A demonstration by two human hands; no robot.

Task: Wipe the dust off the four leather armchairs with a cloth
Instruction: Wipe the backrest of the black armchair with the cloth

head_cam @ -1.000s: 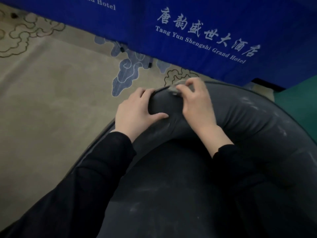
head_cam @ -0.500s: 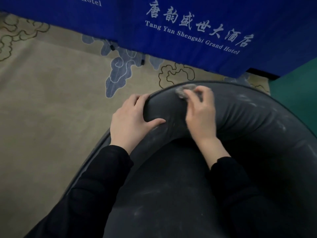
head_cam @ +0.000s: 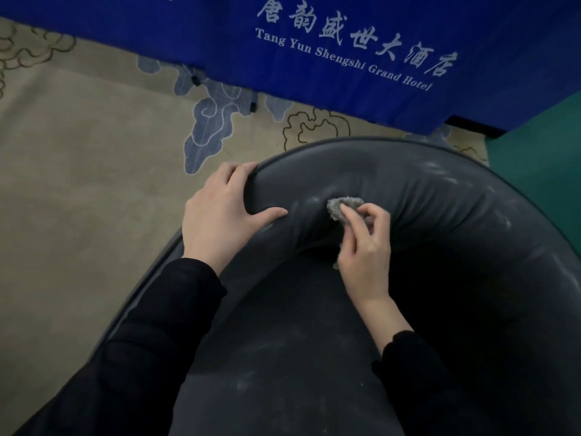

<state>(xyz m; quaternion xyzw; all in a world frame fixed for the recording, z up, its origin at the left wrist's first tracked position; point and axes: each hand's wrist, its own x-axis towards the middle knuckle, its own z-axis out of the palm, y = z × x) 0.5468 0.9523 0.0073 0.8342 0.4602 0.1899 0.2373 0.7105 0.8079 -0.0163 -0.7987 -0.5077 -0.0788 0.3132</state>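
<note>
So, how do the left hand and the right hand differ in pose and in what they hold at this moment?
The left hand grips the armchair over the top edge of its back; the right hand pinches a small grey cloth. The left hand is spread wide, the right hand is bunched. The left hand sits at the rim, the right hand lower on the inner face. Both come from black sleeves.

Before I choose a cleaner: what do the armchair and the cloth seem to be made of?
Armchair: probably leather or an imitation, dark grey, smooth with a dull sheen, creasing softly where the left hand grips it. Cloth: fuzzy grey textile, maybe microfibre; its nubby pile shows past the right hand pinching it.
</note>
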